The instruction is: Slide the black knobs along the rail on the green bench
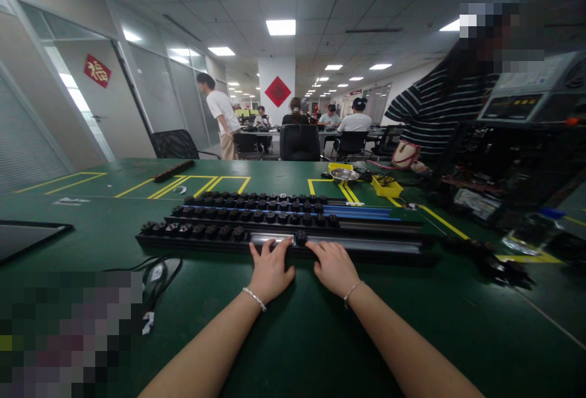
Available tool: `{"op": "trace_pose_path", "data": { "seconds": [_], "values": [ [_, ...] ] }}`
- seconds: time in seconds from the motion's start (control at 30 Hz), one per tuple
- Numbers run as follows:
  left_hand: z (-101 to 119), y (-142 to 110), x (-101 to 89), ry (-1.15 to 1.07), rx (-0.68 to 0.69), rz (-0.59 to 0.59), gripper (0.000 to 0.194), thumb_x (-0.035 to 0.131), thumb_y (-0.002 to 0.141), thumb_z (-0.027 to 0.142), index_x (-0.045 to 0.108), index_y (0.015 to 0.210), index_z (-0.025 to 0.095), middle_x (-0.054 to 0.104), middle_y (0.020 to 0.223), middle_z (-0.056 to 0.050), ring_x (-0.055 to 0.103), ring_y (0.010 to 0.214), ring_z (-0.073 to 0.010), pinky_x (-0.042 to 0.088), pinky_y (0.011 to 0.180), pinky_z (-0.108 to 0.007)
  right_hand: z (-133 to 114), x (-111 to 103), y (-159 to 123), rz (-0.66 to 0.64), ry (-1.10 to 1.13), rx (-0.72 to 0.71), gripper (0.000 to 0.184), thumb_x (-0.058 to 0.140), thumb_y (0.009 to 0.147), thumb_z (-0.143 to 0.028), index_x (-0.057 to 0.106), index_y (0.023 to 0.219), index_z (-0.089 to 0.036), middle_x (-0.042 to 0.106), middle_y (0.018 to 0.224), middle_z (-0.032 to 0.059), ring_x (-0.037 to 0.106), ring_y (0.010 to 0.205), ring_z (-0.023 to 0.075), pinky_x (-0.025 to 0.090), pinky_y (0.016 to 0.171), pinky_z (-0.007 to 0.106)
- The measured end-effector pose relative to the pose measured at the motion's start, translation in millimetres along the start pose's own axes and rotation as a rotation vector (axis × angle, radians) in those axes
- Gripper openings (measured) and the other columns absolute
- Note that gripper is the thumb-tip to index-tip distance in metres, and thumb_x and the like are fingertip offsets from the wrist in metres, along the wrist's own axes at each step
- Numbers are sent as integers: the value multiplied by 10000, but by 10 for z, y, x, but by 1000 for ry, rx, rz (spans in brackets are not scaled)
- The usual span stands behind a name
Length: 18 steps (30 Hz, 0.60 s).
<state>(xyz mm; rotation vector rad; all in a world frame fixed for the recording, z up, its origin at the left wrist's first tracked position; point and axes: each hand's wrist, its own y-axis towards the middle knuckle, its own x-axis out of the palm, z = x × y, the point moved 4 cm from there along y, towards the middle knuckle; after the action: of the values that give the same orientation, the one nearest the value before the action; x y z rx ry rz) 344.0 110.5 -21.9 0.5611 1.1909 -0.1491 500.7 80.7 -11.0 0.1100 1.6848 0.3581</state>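
Observation:
Closest to me on the green table lies a long black rail [389, 256] with a pale, shiny channel. Several small black knob-like parts [211, 231] sit along its left half. One separate black part [301, 237] stands in the channel between my hands. My left hand [271, 270] rests on the rail left of that part, fingers spread. My right hand [336, 265] lies just right of it, with fingertips at the part's edge; whether they touch it I cannot tell. Behind are more rails [256, 218] carrying similar black parts, some with blue channels [366, 211].
A loose pile of black parts [497, 260] lies right of the rail. Farther back are a metal bowl [345, 174] and a yellow bin [387, 187]. Black cables [160, 282] and a dark flat panel [27, 236] are on the left. A person in a striped top [425, 105] stands at right.

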Motion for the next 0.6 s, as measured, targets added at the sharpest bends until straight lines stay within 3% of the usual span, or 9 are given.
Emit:
{"op": "trace_pose_path", "data": {
  "seconds": [0.6],
  "values": [
    [15, -4, -35, -14, -13, -25, 621, 553, 727, 301, 348, 1313, 311, 493, 1312, -22, 319, 1248, -295, -5, 1017, -693, 23, -4, -7, -1, -3, 9, 471, 449, 775, -180, 503, 1238, -244, 575, 1113, 71, 465, 1034, 200, 287, 912, 313]
  ]
}}
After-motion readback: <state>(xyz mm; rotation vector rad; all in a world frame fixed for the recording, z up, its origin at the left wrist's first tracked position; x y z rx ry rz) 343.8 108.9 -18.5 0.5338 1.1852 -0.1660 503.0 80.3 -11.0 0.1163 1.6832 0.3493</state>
